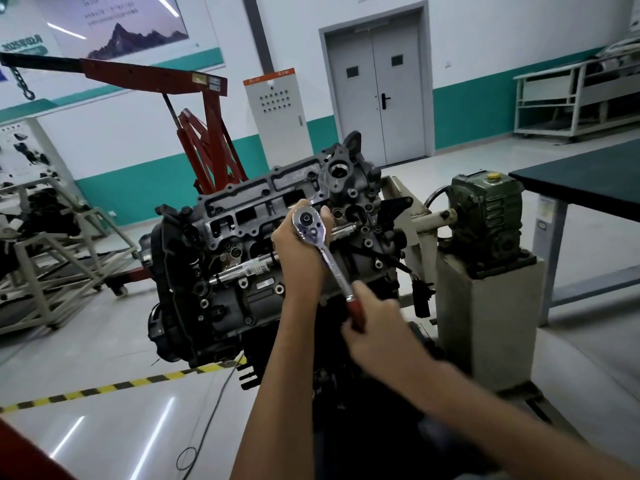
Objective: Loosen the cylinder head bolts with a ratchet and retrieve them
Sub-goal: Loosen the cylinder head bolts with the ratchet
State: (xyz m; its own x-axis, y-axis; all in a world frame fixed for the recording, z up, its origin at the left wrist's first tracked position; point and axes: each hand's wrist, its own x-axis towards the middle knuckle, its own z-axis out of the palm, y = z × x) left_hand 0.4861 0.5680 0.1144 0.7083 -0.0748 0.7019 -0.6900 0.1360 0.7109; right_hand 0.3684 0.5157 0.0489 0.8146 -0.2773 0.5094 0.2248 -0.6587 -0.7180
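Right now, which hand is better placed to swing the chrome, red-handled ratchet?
Probably the right hand: it grips the red handle end of the chrome ratchet, giving leverage, while the left hand cups its head.

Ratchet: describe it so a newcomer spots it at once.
Find the dark engine mid-room. Over it the ratchet runs from the left hand down to the right hand. Unlike the chrome bar lying on the engine, it has a round head and red handle.

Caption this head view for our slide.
Left hand steadies the ratchet on the cylinder head; right hand grips its red handle.
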